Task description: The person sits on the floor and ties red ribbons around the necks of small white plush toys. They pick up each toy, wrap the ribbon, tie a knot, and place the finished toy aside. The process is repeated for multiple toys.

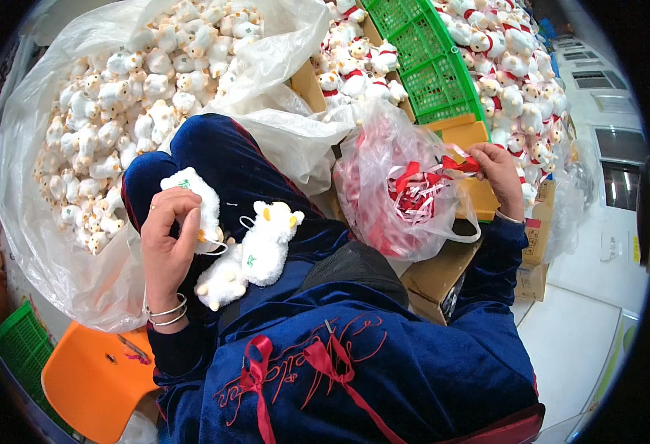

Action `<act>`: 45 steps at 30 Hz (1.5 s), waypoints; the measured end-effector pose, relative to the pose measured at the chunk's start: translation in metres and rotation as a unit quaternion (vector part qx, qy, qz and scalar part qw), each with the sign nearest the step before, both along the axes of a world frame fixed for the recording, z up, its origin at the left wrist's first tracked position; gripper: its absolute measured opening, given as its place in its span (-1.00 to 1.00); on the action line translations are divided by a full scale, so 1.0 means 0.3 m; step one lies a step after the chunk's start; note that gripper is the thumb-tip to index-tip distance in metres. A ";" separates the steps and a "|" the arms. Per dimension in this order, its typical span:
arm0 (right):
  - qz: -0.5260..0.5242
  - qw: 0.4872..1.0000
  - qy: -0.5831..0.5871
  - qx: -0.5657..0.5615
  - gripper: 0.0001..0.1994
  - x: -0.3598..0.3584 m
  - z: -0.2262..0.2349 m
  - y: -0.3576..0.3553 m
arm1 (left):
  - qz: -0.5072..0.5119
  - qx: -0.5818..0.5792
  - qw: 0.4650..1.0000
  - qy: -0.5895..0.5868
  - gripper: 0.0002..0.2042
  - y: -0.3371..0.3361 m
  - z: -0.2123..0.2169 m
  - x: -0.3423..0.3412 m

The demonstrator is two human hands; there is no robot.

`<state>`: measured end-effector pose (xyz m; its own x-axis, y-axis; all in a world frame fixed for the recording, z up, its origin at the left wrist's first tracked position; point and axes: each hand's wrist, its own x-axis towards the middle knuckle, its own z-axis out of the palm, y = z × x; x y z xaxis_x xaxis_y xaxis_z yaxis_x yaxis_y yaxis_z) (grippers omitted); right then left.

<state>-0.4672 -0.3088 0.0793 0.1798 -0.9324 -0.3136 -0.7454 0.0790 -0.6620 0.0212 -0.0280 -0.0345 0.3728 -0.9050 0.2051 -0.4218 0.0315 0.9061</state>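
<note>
My left hand is curled against a small white plush toy on my thigh, its thumb and fingers closed at the toy's side. This toy has a green mark and a thin white string loop. Two more white plush toys lie on my lap: one with yellow ears and another partly under it. Out to the right, my right hand pinches a red ribbon above the clear plastic bag, which is filled with red and white-edged ribbons.
A large translucent sack of white plush toys stands at the left. Behind are a green crate and a heap of toys with red ribbons. Cardboard boxes stand beside me; an orange stool is at lower left.
</note>
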 end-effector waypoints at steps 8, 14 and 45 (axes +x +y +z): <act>0.191 0.959 -0.192 -0.079 -0.85 0.514 0.304 0.254 | 0.018 0.000 1.000 0.024 -0.96 -0.002 0.026 -0.012; 0.511 0.792 -0.331 0.030 -0.85 0.899 0.240 0.386 | -0.070 -0.107 0.953 0.273 -0.53 0.090 0.093 0.000; 0.469 0.816 -0.263 -0.214 -0.77 1.147 -0.020 0.458 | 0.170 -0.127 0.899 0.383 -0.58 0.078 0.181 0.041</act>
